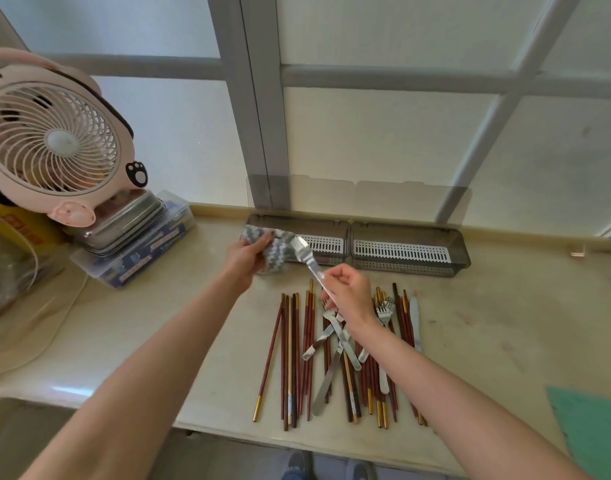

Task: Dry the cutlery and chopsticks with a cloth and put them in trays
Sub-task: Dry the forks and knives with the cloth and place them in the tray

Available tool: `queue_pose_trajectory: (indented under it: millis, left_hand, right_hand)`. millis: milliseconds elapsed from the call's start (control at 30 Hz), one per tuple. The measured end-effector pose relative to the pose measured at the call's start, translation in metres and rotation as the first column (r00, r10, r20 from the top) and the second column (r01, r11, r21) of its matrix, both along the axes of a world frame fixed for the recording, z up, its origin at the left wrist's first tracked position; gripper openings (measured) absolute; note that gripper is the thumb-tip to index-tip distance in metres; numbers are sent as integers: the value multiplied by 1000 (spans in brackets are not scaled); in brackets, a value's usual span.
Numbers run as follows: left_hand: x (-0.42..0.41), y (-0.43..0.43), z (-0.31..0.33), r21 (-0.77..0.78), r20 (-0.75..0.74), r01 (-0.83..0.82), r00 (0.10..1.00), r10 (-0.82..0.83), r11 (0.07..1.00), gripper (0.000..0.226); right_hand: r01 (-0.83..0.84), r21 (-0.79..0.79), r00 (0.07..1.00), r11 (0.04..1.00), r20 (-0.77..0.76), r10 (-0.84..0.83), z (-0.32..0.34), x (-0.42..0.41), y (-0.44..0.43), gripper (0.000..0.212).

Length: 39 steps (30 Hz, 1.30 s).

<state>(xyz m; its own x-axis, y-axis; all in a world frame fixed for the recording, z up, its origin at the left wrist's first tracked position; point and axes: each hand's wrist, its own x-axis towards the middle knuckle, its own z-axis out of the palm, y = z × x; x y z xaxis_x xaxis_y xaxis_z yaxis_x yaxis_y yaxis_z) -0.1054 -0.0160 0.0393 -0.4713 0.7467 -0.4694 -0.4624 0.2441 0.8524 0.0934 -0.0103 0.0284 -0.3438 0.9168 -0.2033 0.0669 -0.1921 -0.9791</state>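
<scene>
Right hand [347,292] pinches fork [305,254]; left hand [246,256] grips cloth [272,249].

Your left hand [250,253] grips a grey-and-white cloth [275,249] above the left tray [298,242]. Your right hand [349,294] pinches a fork [305,253] by its handle, tines beside the cloth. Chopsticks [293,355] and cutlery [335,344] lie mixed on the tabletop [158,323].

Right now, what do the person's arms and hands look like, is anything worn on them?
Both are bare. The left hand and right hand wear no gloves, and no ring, watch or bracelet shows. The left forearm and right forearm show no sleeve as far as the picture's edge.
</scene>
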Motion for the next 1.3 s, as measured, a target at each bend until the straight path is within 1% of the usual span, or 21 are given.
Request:
queue_pose_trajectory:
  millis: [67,133,200,267,333,433,467,500,567,600,633,667,800,867,1000,1100,1200,1300]
  left_hand:
    - [16,-2,0,56,37,129,991,-131,990,28]
    - [31,-6,-2,110,45,233,970,-239,966,35]
    - [38,-9,-5,144,51,342,934,-352,929,41]
    - [42,-13,-4,168,42,397,911,-409,902,43]
    - [47,-13,-3,162,8,376,924,-382,912,37]
    - [50,-11,0,138,-30,273,962,-271,952,22]
    - [50,-10,3,130,-8,226,974,-227,965,19]
    - [49,-9,6,123,27,176,983,-180,977,17]
    - [42,-6,12,108,87,65,993,-75,992,15]
    - [39,-4,13,106,99,22,995,-33,994,14]
    - [37,-3,14,111,102,-2,995,-9,994,13]
    - [37,-2,14,120,109,-14,994,1,993,12]
    - [48,-3,16,150,176,-37,984,10,988,12]
    - [50,-2,20,167,181,-50,983,19,985,12]
    - [52,-2,23,186,231,-84,972,39,979,19]
    - [57,-6,22,206,228,-84,973,35,975,15]
    - [64,-10,17,202,210,-59,977,16,978,17]
    - [73,-15,10,160,123,-15,992,-5,987,21]
  right_hand:
    - [94,-17,993,995,-76,-95,5,-8,2,6]
    - [157,-30,981,987,-113,-160,10,-17,4,6]
    - [141,-38,981,989,-128,-145,12,-21,5,6]
    - [84,-43,988,996,-124,-89,11,-20,6,5]
    - [16,-35,995,999,-97,-19,9,-17,7,8]
    - [-94,-51,992,994,-88,89,7,-13,10,8]
    - [-168,-94,979,981,-130,155,6,-10,12,12]
    - [-267,-147,949,952,-209,234,6,-6,13,20]
    - [-460,-211,846,862,-400,353,2,3,15,38]
    - [-514,-207,806,832,-449,386,-1,5,16,44]
    - [-530,-195,791,825,-464,399,-3,6,15,47]
    - [-513,-182,799,839,-458,389,-4,6,14,47]
    - [-357,-160,867,920,-423,263,-5,-3,9,42]
    - [-290,-148,891,946,-403,210,-7,-7,7,38]
    - [-140,-141,925,980,-371,79,-4,-14,5,24]
    - [-48,-146,939,988,-345,-6,2,-21,3,11]
    - [52,-166,958,985,-269,-96,3,-27,2,17]
    - [111,-179,973,978,-183,-144,1,-30,2,29]
